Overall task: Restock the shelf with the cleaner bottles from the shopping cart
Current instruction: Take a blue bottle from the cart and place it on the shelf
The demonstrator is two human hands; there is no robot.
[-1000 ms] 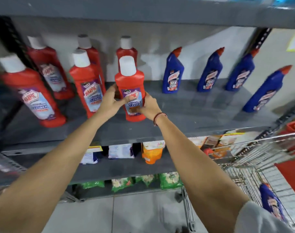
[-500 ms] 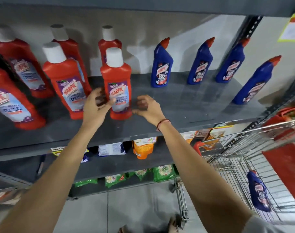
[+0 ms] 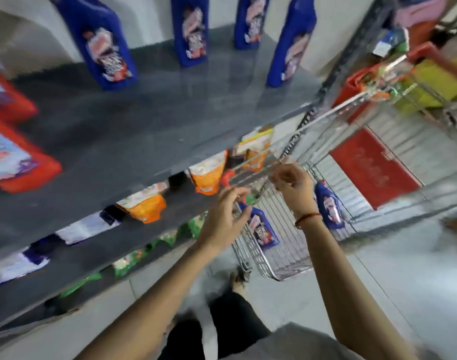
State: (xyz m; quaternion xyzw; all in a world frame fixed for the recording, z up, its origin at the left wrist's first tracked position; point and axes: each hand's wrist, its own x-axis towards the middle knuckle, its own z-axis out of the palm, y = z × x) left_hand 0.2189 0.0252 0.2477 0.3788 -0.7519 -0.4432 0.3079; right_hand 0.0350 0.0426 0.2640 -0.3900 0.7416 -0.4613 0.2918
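Observation:
The view is blurred by motion. Several blue cleaner bottles (image 3: 107, 53) stand at the back of the grey shelf (image 3: 149, 120), and red cleaner bottles (image 3: 16, 162) stand at its left. Two blue bottles lie in the wire shopping cart (image 3: 279, 255): one (image 3: 263, 229) just below my left hand (image 3: 224, 219), another (image 3: 328, 206) right of my right hand (image 3: 292, 183). Both hands hover over the cart's front rim with fingers loosely curled and nothing in them.
Orange pouches (image 3: 206, 175) and white and green packs hang or lie on the lower shelves. A red panel (image 3: 373, 167) sits in the cart's far part. A red basket (image 3: 417, 63) is at the upper right. Grey floor tiles lie below.
Both hands let go of the red bottle on the shelf and dropped down and right to the cart. The view swung down and right with them.

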